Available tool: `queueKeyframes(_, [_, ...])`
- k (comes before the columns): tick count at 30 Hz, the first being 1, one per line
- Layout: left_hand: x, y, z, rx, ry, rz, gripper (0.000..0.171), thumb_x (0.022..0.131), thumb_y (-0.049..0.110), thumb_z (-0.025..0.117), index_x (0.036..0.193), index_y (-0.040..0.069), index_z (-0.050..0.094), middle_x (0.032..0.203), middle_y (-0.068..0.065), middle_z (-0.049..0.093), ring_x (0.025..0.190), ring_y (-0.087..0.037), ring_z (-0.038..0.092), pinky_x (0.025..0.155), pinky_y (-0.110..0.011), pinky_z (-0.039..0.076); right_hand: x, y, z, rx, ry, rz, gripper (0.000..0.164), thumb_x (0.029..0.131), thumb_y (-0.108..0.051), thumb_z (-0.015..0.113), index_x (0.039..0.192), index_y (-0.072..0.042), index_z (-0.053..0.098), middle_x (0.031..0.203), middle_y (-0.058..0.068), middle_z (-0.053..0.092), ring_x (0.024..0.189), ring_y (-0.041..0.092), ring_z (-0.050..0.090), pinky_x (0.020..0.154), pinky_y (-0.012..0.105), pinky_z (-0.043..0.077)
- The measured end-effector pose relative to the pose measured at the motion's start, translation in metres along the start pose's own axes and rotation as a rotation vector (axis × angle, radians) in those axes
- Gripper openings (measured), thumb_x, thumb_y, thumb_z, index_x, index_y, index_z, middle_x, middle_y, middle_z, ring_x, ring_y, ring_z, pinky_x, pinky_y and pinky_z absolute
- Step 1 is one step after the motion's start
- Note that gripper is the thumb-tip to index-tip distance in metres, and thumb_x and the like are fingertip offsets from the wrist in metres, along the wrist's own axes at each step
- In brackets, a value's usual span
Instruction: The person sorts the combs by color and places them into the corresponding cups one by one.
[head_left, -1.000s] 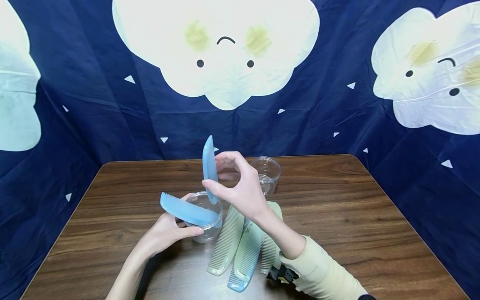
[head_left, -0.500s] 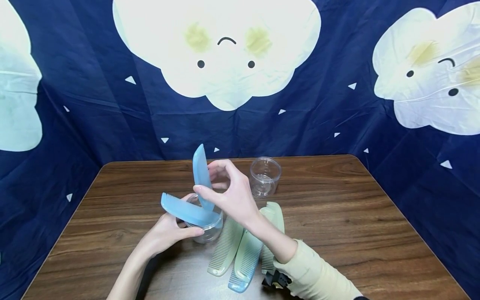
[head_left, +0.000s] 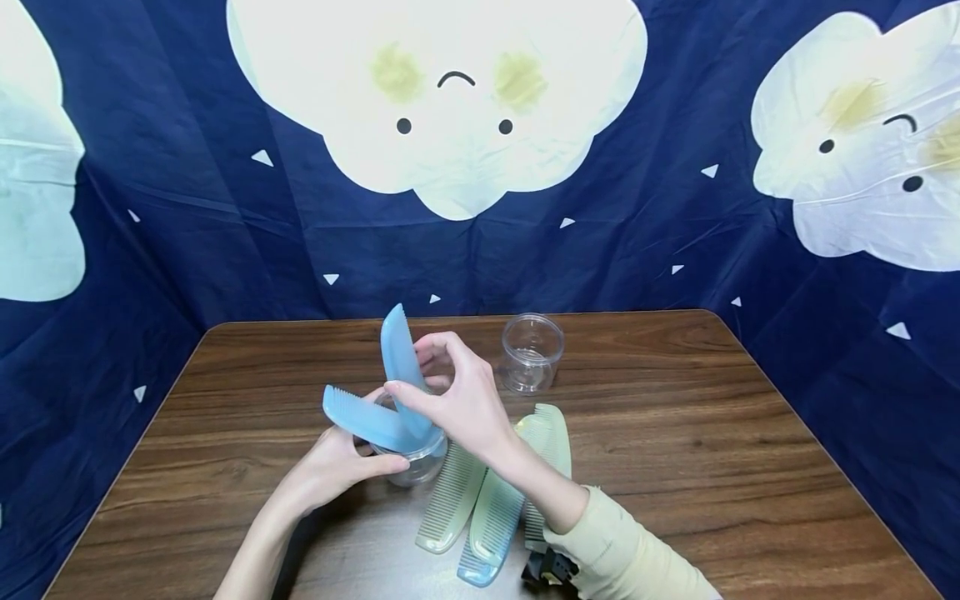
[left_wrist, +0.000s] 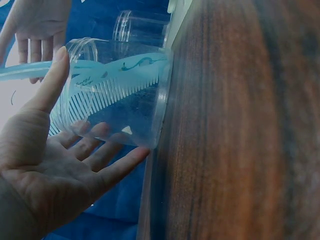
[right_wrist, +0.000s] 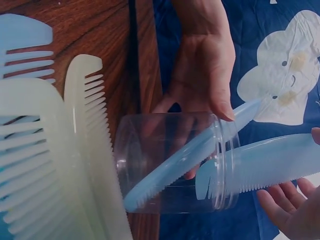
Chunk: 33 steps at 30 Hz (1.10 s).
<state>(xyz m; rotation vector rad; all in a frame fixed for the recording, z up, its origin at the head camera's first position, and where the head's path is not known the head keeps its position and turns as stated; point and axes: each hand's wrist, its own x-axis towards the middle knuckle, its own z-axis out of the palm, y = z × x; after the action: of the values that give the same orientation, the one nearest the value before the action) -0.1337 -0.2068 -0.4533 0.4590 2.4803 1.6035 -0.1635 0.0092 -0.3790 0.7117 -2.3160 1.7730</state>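
Observation:
My left hand (head_left: 330,467) grips a clear plastic jar (head_left: 422,473) upright on the table, thumb on the near side close to the rim and fingers behind. One blue comb (head_left: 362,417) leans inside it, its upper end jutting out to the left; the right wrist view shows this comb (right_wrist: 170,170) slanting down to the jar's bottom. Between thumb and fingers, my right hand (head_left: 468,404) pinches a second blue comb (head_left: 397,346). That comb's lower end is just inside the jar's mouth, as the right wrist view shows of the held comb (right_wrist: 280,160).
To the right of the held jar, several pale green combs (head_left: 452,500) and a blue comb (head_left: 477,573) lie overlapping on the wooden table (head_left: 712,467). A second clear jar (head_left: 532,358) stands behind them. Dark blue cloth (head_left: 480,258) hangs beyond the table's back edge.
My right hand has moved down and left, lowering the second blue comb into the jar's mouth. The left hand and the jar have stayed in place.

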Motion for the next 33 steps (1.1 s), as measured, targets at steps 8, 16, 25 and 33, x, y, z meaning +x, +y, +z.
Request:
queueKeyframes(8, [0.0, 0.0, 0.001, 0.008, 0.002, 0.008, 0.092, 0.087, 0.029, 0.084, 0.162, 0.022, 0.031, 0.152, -0.008, 0.055, 0.141, -0.035, 0.049, 0.104, -0.054, 0.052, -0.002, 0.009, 0.002, -0.078, -0.018, -0.001, 0.045, 0.084, -0.037, 0.086, 0.121, -0.024, 0.062, 0.105, -0.007, 0.071, 0.099, 0.005, 0.07, 0.095, 0.031, 0.059])
queueKeyframes(16, [0.001, 0.0, 0.001, -0.011, 0.005, -0.036, 0.084, 0.085, 0.03, 0.085, 0.155, 0.021, 0.04, 0.144, -0.005, 0.06, 0.126, -0.013, 0.06, 0.099, -0.028, 0.054, -0.001, 0.011, -0.002, -0.144, -0.022, -0.016, 0.048, 0.084, -0.035, 0.086, 0.123, -0.025, 0.061, 0.111, -0.007, 0.071, 0.107, 0.006, 0.068, 0.098, 0.03, 0.058])
queueKeyframes(25, [0.003, -0.002, 0.001, 0.013, 0.014, 0.014, 0.091, 0.087, 0.026, 0.084, 0.16, 0.014, 0.032, 0.16, -0.015, 0.044, 0.144, -0.035, 0.045, 0.103, -0.045, 0.053, 0.0, 0.013, -0.015, -0.157, -0.029, -0.023, 0.046, 0.088, -0.035, 0.083, 0.126, -0.022, 0.061, 0.112, -0.004, 0.072, 0.112, 0.016, 0.07, 0.101, 0.034, 0.057])
queueKeyframes(33, [0.003, -0.003, 0.001, 0.011, 0.014, 0.016, 0.091, 0.087, 0.026, 0.084, 0.16, 0.013, 0.031, 0.163, -0.016, 0.04, 0.147, -0.04, 0.041, 0.103, -0.054, 0.052, -0.002, 0.02, -0.029, -0.189, -0.039, -0.028, 0.043, 0.089, -0.034, 0.081, 0.127, -0.024, 0.062, 0.112, -0.004, 0.072, 0.114, 0.017, 0.07, 0.102, 0.035, 0.057])
